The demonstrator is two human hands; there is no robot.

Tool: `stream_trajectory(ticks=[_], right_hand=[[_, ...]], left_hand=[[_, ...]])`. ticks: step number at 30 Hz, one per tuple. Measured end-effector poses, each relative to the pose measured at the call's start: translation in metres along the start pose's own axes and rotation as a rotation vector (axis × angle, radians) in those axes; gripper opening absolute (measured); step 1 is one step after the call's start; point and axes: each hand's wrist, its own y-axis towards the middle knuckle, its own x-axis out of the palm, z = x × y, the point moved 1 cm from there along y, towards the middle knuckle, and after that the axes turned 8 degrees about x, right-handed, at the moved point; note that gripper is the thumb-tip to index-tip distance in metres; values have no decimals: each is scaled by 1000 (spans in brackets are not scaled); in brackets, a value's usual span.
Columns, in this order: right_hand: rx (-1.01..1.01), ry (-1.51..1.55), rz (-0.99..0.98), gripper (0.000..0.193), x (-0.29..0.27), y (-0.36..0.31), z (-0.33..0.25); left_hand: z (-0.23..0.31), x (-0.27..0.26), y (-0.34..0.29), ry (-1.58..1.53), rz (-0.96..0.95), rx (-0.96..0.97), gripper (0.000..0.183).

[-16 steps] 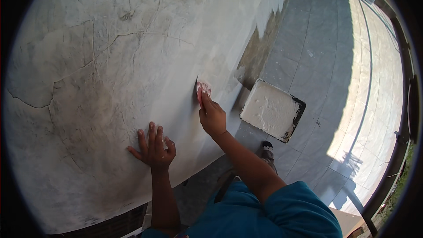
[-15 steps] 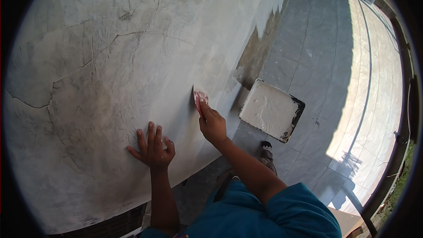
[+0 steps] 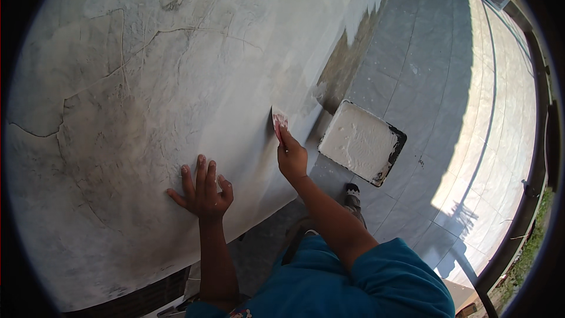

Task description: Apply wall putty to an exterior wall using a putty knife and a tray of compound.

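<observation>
My right hand is closed round a red putty knife smeared with white, its thin blade edge against the wall. Patches of white and grey filler cover that wall, and dark cracks run across its left part. With fingers spread, my left hand rests flat on the wall, lower and to the left of the knife. To the right of my right hand, a shallow black-edged tray lies on the floor, filled with wet white filler.
Grey floor tiles stretch along the wall's right side, with a sunlit strip farther right. My shoe stands just below the tray. A brownish, uncoated band runs along the wall's foot. Beyond the dark edge at the right is grass.
My right hand and the putty knife have moved a little to the right and up along the wall. My left hand stays pressed on the wall; the view has shifted slightly.
</observation>
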Motion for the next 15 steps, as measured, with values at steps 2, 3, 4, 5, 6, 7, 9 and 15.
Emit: stream_trajectory(ticks=[2, 3, 4, 5, 6, 7, 9, 15], right_hand=[[0, -78, -130, 43, -19, -35, 9], [153, -73, -188, 42, -31, -24, 7], [306, -68, -248, 41, -41, -7, 7], [370, -93, -146, 39, -50, 23, -3], [438, -127, -36, 37, -57, 55, -8], [417, -114, 20, 38, -60, 86, -7], [392, -94, 74, 38, -53, 114, -4], [294, -8, -105, 46, -17, -8, 6]], left_hand=[[-3, 2, -1, 6, -2, -4, 30], [-4, 1, -3, 8, 6, -2, 30], [-5, 0, -5, 11, 11, -1, 29], [-6, -3, -3, 15, 5, -4, 29], [-3, -2, 0, 9, 5, -3, 29], [0, 0, 3, 7, 10, 0, 28], [3, 2, 7, 1, 17, 2, 28], [1, 0, 2, 0, 20, -2, 28]])
